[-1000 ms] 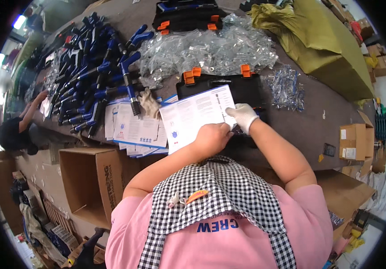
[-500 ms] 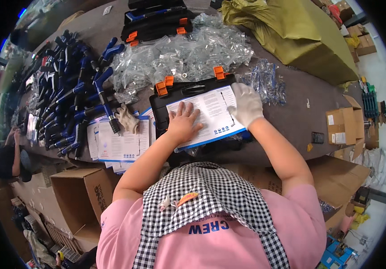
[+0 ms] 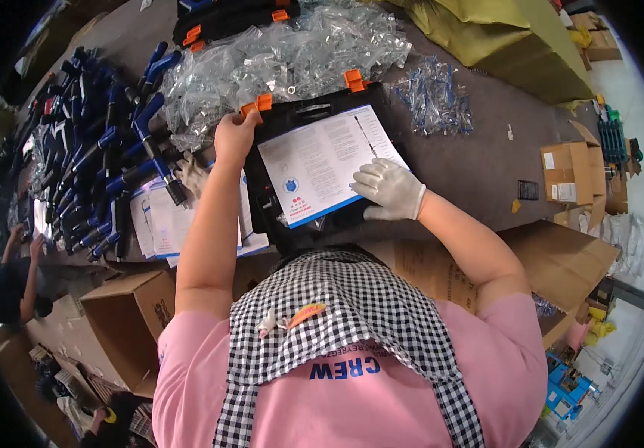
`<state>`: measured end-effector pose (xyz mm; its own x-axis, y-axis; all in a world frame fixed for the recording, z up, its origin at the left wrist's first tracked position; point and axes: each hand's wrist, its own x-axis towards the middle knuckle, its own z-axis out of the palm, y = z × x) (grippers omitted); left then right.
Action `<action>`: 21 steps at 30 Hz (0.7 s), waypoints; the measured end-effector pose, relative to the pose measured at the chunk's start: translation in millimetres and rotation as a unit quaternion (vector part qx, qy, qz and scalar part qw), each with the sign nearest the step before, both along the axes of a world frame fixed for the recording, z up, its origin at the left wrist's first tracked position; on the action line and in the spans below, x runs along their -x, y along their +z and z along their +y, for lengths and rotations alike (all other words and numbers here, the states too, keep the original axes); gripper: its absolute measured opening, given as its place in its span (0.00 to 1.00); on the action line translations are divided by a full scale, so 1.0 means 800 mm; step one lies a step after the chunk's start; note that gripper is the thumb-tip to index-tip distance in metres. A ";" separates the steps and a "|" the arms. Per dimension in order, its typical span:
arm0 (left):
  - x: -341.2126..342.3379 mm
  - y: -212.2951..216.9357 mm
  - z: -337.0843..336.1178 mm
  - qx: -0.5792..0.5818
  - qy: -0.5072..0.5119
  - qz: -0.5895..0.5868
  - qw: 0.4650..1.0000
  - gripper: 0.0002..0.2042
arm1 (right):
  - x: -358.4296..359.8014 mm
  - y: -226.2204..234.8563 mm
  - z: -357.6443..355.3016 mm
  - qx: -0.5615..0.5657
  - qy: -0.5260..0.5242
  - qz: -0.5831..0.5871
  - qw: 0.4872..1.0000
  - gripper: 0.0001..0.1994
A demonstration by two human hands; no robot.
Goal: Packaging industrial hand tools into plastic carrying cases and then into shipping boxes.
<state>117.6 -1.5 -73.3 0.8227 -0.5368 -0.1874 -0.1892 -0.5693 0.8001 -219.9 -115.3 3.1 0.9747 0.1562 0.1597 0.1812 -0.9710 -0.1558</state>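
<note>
An open black plastic tool case (image 3: 262,168) lies before me, its orange latches (image 3: 355,80) along the far edge. A white printed instruction sheet (image 3: 322,164) with a blue border rests slantwise in it. My bare left hand (image 3: 236,138) is closed on the case's far left corner, at an orange latch. My right hand (image 3: 391,190), in a white work glove, lies with fingers stretched out on the sheet's right part. What lies beneath the sheet is mostly hidden. A spare glove (image 3: 191,173) sits on more instruction sheets (image 3: 176,224) left of the case.
Blue-and-black tools (image 3: 101,149) are heaped at left. Clear bags of metal parts (image 3: 285,60) spread behind the case, with smaller packets (image 3: 435,97) to the right. A yellow-green sack (image 3: 509,45), a phone-like device (image 3: 527,190) and cardboard boxes (image 3: 570,175) are farther right. Another person (image 3: 12,280) works far left.
My left hand has moved from the sheet up to the case's far left latch. The sheet has been turned over or swapped, showing a different side. My right hand has slid nearer me.
</note>
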 end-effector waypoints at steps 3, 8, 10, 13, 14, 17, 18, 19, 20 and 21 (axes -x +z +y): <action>0.012 0.004 0.004 0.018 0.008 -0.069 0.997 0.31 | 0.001 -0.021 -0.003 0.014 0.000 -0.035 0.999 0.11; 0.016 0.058 0.022 0.179 -0.014 0.177 0.968 0.29 | -0.004 -0.046 0.006 0.043 -0.029 0.006 0.999 0.04; 0.055 0.100 0.061 0.150 -0.075 0.072 0.983 0.25 | -0.002 -0.047 0.006 0.025 -0.032 -0.015 0.999 0.05; 0.145 0.155 0.122 0.181 -0.307 -0.223 0.907 0.20 | 0.012 -0.055 0.012 -0.010 -0.145 0.076 0.986 0.08; 0.183 0.167 0.138 0.169 -0.349 -0.227 0.893 0.24 | 0.010 -0.065 0.012 -0.056 -0.173 -0.111 0.977 0.11; 0.271 0.133 0.165 -0.060 -0.395 -0.274 0.875 0.40 | 0.042 -0.057 0.015 -0.238 -0.268 0.093 0.929 0.18; 0.291 0.119 0.161 -0.132 -0.387 -0.314 0.857 0.42 | 0.065 -0.070 0.017 -0.192 -0.278 0.074 0.938 0.20; 0.302 0.104 0.157 -0.202 -0.376 -0.355 0.832 0.45 | 0.089 -0.079 0.018 -0.146 -0.289 0.053 0.945 0.22; 0.307 0.090 0.151 -0.221 -0.365 -0.357 0.831 0.46 | 0.117 -0.077 0.016 -0.103 -0.292 0.105 0.945 0.24; 0.311 0.078 0.150 -0.245 -0.349 -0.355 0.832 0.48 | 0.127 -0.037 0.007 -0.091 -0.249 0.198 0.944 0.23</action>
<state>-130.9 118.5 -11.2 0.3403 -0.9321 -0.1241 -0.9361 -0.3482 0.0488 -321.2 -109.6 -26.1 0.9091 -0.3313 -0.2527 -0.3975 -0.8715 -0.2873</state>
